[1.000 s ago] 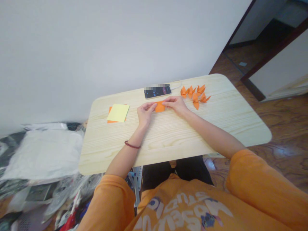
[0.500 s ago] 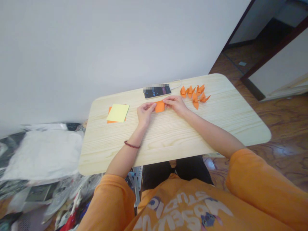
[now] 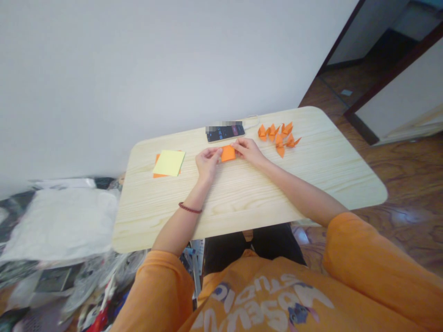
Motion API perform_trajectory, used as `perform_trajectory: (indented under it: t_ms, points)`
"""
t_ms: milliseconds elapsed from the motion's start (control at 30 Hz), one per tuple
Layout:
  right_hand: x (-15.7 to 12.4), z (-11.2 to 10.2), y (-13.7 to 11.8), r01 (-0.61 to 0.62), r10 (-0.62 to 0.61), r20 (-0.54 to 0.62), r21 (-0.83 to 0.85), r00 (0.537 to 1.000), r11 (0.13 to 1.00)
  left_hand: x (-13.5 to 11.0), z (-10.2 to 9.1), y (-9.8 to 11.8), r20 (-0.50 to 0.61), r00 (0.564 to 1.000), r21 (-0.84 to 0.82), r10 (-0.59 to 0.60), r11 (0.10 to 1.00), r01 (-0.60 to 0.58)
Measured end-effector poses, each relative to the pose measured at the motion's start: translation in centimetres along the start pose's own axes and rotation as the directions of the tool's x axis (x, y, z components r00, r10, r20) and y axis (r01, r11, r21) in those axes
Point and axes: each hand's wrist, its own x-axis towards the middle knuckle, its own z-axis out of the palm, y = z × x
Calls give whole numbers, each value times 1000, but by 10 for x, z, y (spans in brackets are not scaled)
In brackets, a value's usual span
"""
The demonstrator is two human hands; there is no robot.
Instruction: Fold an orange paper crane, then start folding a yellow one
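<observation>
A: Fingers bent, thumb against fingertips: your left hand [image 3: 206, 164] is pinching the left edge of a small, squarish piece of bright orange paper [image 3: 228, 153], right at the middle of the frame!

B: And your right hand [image 3: 249, 151] has the upper right corner, gripped between thumb and fingers, the forearm slanting up from the lower right.

A: Left forearm's steeper, rising from the lower left, a dark red beaded bracelet [image 3: 190, 209] round it. Paper's between your hands, over the pale, wood-grained tabletop with rounded corners [image 3: 249, 198]. Touching it?

B: Can't tell from here. Just above the paper, a flat black phone with a lit screen [image 3: 224, 133], slim and rectangular.

A: Right of your right hand, five pointed orange folded-paper birds [image 3: 280, 144], all sharp creases!

B: Over at centre left, a smooth pale-yellow paper square [image 3: 170, 163], lying askew on orange paper [image 3: 157, 175] whose edges peek out.
</observation>
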Motion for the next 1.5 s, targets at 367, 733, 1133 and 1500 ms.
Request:
perform_trajectory:
  t_ms: [367, 733, 1133, 1500]
  points:
    - [3, 2, -2, 107, -119, -38, -244, 992, 964, 1, 6, -3, -39, 999, -73, -22, 997, 19]
    - [-2, 7, -3, 156, -161, -1, -250, 987, 955, 3, 9, -3, -132, 990, -151, -41, 988, 20]
    - [-2, 9, -2, 107, -107, 14, -251, 994, 962, 3, 11, -1, -167, 982, -220, -85, 974, 47]
    - [2, 6, 3, 65, -57, -52, 172, 997, 983, 2, 7, -3, -9, 998, -123, -64, 990, 63]
